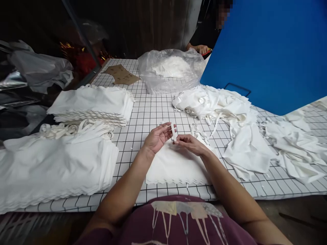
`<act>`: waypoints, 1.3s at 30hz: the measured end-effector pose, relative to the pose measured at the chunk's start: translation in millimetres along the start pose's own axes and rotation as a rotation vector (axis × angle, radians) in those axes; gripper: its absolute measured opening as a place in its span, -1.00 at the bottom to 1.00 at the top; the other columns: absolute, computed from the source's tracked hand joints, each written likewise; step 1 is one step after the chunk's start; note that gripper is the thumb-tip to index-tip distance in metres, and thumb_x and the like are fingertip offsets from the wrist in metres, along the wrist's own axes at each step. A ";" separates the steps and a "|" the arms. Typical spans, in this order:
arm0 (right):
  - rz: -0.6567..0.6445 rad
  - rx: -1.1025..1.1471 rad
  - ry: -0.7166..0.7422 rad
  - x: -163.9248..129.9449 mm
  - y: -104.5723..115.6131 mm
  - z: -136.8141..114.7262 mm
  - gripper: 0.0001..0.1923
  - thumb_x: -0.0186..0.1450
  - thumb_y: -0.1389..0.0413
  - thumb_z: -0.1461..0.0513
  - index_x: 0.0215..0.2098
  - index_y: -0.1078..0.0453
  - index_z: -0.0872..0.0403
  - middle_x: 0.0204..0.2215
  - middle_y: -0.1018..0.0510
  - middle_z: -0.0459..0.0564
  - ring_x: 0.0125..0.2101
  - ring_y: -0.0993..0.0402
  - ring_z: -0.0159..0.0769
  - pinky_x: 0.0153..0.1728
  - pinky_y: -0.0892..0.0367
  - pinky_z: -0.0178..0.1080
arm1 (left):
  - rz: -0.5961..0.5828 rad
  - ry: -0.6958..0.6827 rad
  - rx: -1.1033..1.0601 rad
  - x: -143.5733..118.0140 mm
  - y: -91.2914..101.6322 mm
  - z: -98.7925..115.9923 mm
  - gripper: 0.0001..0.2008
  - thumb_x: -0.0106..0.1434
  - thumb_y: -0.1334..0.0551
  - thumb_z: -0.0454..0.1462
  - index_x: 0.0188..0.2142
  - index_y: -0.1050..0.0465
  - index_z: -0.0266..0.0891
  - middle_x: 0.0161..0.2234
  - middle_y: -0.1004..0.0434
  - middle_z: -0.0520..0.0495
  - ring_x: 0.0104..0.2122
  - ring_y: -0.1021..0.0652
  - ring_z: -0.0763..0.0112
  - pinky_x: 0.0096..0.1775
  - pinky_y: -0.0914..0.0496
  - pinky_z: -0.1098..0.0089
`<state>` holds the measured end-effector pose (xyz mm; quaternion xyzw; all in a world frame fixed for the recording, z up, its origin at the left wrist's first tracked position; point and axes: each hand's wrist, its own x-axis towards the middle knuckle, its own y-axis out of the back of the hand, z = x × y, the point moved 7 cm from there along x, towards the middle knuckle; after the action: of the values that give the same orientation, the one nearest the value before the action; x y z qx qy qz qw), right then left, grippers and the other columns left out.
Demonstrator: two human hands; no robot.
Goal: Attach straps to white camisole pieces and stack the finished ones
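Note:
My left hand [158, 137] is turned partly palm up, its fingers bent behind a short white fabric strap [173, 132]. Thumb and fingers of my right hand [189, 143] pinch the strap's lower end. Both hands hover over a neat stack of white cloth pieces [173, 166] with zigzag-cut near edges. Thin straps [196, 131] of the same white material lie at the stack's far right corner, beyond my right hand.
On the left stand two white garment stacks [89, 102], [58, 163]. Loose white garments [212, 102] spread across the right. Farther back are a clear plastic bag [153, 83], a brown pattern piece [121, 74] and a blue board [265, 51]. Another person's hand [203, 49] shows behind the bag.

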<state>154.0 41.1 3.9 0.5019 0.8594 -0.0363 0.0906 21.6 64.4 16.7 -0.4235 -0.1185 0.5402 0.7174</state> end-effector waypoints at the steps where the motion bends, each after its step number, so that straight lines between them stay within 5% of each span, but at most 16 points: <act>1: -0.015 -0.008 0.007 1.4 -0.2 1.2 -0.61 0.22 -0.25 -0.06 -0.39 -0.40 0.10 -0.46 -0.33 -0.12 -0.45 -0.18 -0.40 -0.39 -0.10 -0.28 | 0.001 -0.013 -0.003 2.9 1.3 3.7 -0.82 0.25 -0.24 -0.38 -0.14 -0.51 -0.34 -0.08 -0.62 -0.23 -0.16 -0.63 0.34 -0.04 -0.46 0.34; 6: -0.078 -0.063 0.017 4.5 -0.6 7.9 -0.64 0.23 -0.27 -0.02 -0.37 -0.44 0.12 -0.39 -0.39 -0.09 -0.41 -0.27 -0.39 -0.35 -0.14 -0.28 | 0.061 -0.074 0.051 23.0 17.2 24.9 -0.82 0.24 -0.24 -0.36 -0.16 -0.52 -0.32 0.01 -0.58 -0.20 -0.10 -0.60 0.37 0.05 -0.41 0.34; 12: -0.068 0.007 -0.079 6.0 2.1 20.1 -0.60 0.27 -0.22 -0.05 -0.40 -0.39 0.13 -0.58 -0.31 -0.17 -0.58 -0.11 -0.49 -0.54 0.03 -0.32 | 0.113 -0.042 0.194 47.3 40.6 31.2 -0.77 0.21 -0.29 -0.29 -0.13 -0.51 -0.32 0.01 -0.57 -0.24 -0.11 -0.59 0.36 0.01 -0.40 0.34; 16: -0.002 0.138 -0.107 9.0 3.6 27.4 -0.59 0.23 -0.26 -0.05 -0.41 -0.34 0.11 -0.59 -0.36 -0.17 -0.58 -0.19 -0.49 -0.54 -0.06 -0.33 | 0.219 -0.049 0.528 47.4 52.7 30.1 -0.73 0.18 -0.33 -0.22 -0.15 -0.52 -0.31 -0.07 -0.59 -0.22 -0.16 -0.60 0.32 -0.05 -0.41 0.30; 19: 0.027 0.185 -0.103 10.0 5.2 31.1 -0.59 0.22 -0.27 -0.05 -0.41 -0.32 0.10 -0.60 -0.36 -0.18 -0.59 -0.20 -0.49 -0.54 -0.09 -0.34 | 0.314 -0.189 0.919 33.2 50.7 43.5 -0.75 0.19 -0.32 -0.17 -0.19 -0.53 -0.28 -0.19 -0.60 -0.16 -0.24 -0.58 0.32 -0.16 -0.41 0.33; 21: 0.054 0.192 -0.103 10.3 7.5 33.1 -0.58 0.21 -0.27 -0.07 -0.41 -0.32 0.09 -0.60 -0.38 -0.17 -0.60 -0.21 -0.48 -0.55 -0.09 -0.34 | 0.275 -0.268 1.124 19.8 40.3 46.9 -0.77 0.19 -0.32 -0.16 -0.23 -0.52 -0.26 -0.24 -0.59 -0.13 -0.28 -0.56 0.33 -0.23 -0.40 0.36; 24: 0.104 0.224 -0.084 11.1 10.9 33.9 -0.57 0.20 -0.28 -0.08 -0.40 -0.32 0.08 -0.63 -0.36 -0.18 -0.62 -0.20 -0.48 -0.56 -0.09 -0.34 | -0.001 -0.158 1.271 2.4 22.5 23.6 -0.76 0.17 -0.33 -0.15 -0.23 -0.53 -0.24 -0.22 -0.58 -0.11 -0.30 -0.54 0.36 -0.30 -0.39 0.39; 27: 0.147 0.265 -0.066 12.2 12.5 33.5 -0.59 0.20 -0.29 -0.06 -0.39 -0.31 0.07 -0.65 -0.34 -0.21 -0.62 -0.18 -0.48 -0.55 -0.09 -0.34 | -0.145 -0.034 1.309 -10.6 14.7 -2.5 -0.78 0.14 -0.34 -0.18 -0.23 -0.54 -0.23 -0.22 -0.58 -0.08 -0.31 -0.52 0.38 -0.30 -0.38 0.40; 34: 0.212 0.303 -0.049 12.2 15.3 37.7 -0.60 0.21 -0.29 -0.04 -0.40 -0.29 0.07 -0.67 -0.34 -0.22 -0.63 -0.18 -0.49 -0.56 -0.12 -0.35 | -0.045 0.084 1.233 -9.6 18.8 -17.4 -0.79 0.15 -0.32 -0.15 -0.38 -0.56 -0.27 -0.50 -0.49 -0.01 -0.50 -0.43 0.46 -0.45 -0.23 0.44; 39: 0.314 0.298 -0.038 14.1 20.4 31.4 -0.60 0.25 -0.23 -0.08 -0.30 -0.35 0.08 -0.44 -0.49 -0.08 -0.58 -0.26 -0.48 -0.56 -0.19 -0.34 | -0.036 0.115 1.061 -8.3 24.4 -18.2 -0.73 0.12 -0.38 -0.09 -0.41 -0.55 -0.29 -0.47 -0.53 -0.06 -0.45 -0.47 0.42 -0.39 -0.28 0.41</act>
<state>168.7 58.4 -29.0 0.6368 0.7539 -0.1577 0.0361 13.4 49.9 -10.0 -0.0296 0.2032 0.4896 0.8474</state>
